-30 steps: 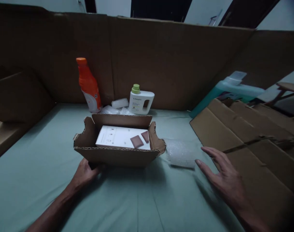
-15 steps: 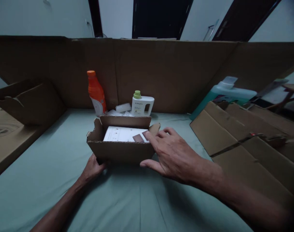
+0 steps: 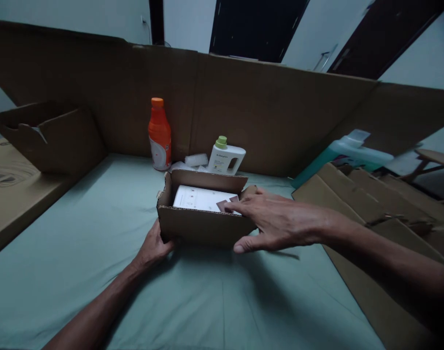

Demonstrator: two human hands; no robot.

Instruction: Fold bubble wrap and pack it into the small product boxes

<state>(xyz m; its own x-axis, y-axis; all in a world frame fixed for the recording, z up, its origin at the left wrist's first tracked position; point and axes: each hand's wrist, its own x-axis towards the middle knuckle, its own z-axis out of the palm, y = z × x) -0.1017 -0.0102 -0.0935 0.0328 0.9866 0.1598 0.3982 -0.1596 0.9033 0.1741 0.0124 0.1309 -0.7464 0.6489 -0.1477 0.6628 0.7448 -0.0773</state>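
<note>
A small open cardboard box (image 3: 203, 227) stands in front of me on the pale green cloth. Inside it lies a white box (image 3: 196, 198) with print and brownish squares on its top. My left hand (image 3: 152, 248) grips the cardboard box at its lower left corner, its fingers partly hidden behind and under it. Over the box's right end reaches my right hand (image 3: 276, 221), index finger stretched onto the white box's right part. Its thumb is spread apart in front of the cardboard wall, and the other fingers lie by the right flap, partly hidden.
Behind the box stand an orange bottle (image 3: 159, 136), a white bottle with a green cap (image 3: 227, 158) and clear plastic packaging (image 3: 196, 159). A large teal jug (image 3: 347, 153) and cardboard boxes (image 3: 375, 194) are at right. Another open carton (image 3: 57, 138) sits left. A cardboard wall (image 3: 265, 112) spans the back.
The camera view has tilted and shifted, so the box and bottles appear farther right. My right index finger has moved farther in over the white box. My left hand stays at the same corner.
</note>
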